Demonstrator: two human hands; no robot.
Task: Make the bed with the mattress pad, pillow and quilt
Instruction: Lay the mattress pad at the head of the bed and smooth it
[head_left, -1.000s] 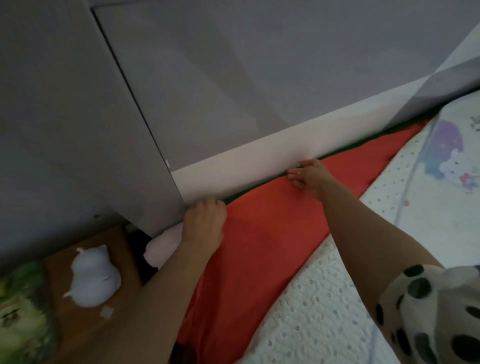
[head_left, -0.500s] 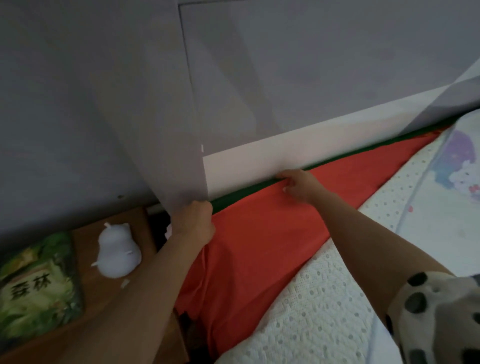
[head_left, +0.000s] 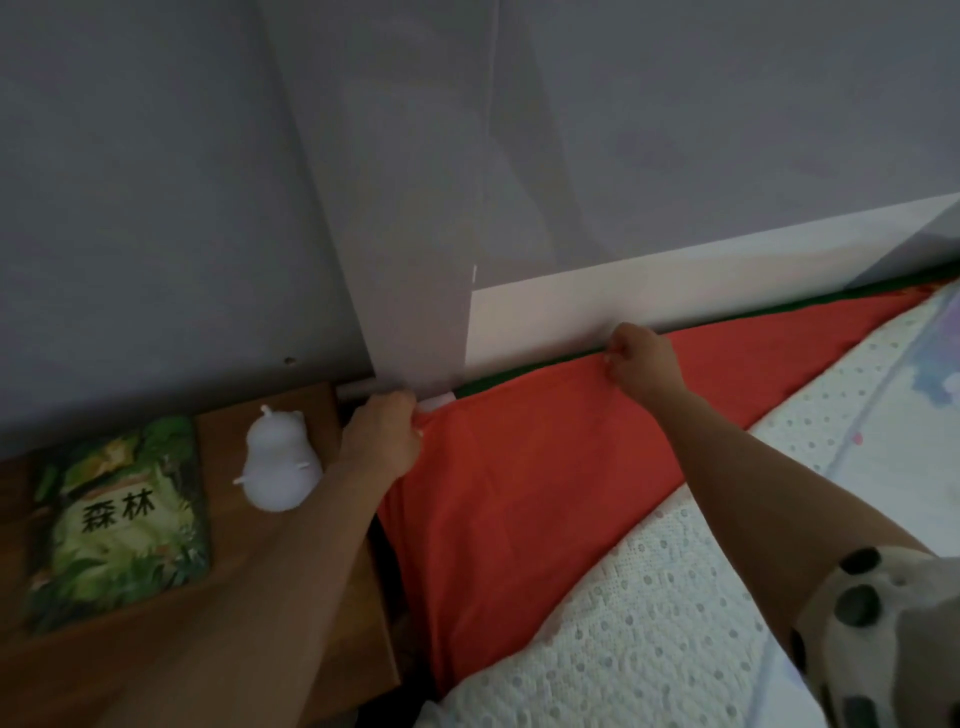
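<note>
An orange-red sheet (head_left: 535, 483) covers the head end of the bed along the white headboard (head_left: 649, 306). My left hand (head_left: 382, 441) grips its corner at the bed's left edge, fingers closed on the cloth. Further right, my right hand (head_left: 641, 361) pinches the same top edge against a dark green strip (head_left: 727, 325) under the headboard. A white perforated mattress pad (head_left: 649, 623) lies lower right, partly over the sheet. A pale printed quilt (head_left: 893, 415) lies at the far right. I see no pillow.
A wooden bedside table (head_left: 223, 639) stands to the left, close to the bed. On it lie a green picture book (head_left: 122, 519) and a white animal-shaped lamp (head_left: 278, 467). The grey wall (head_left: 156, 208) rises behind.
The view has swung left, showing more of the bedside table and the book. Both hands have stayed on the sheet's top edge, the left one now at the corner by the table.
</note>
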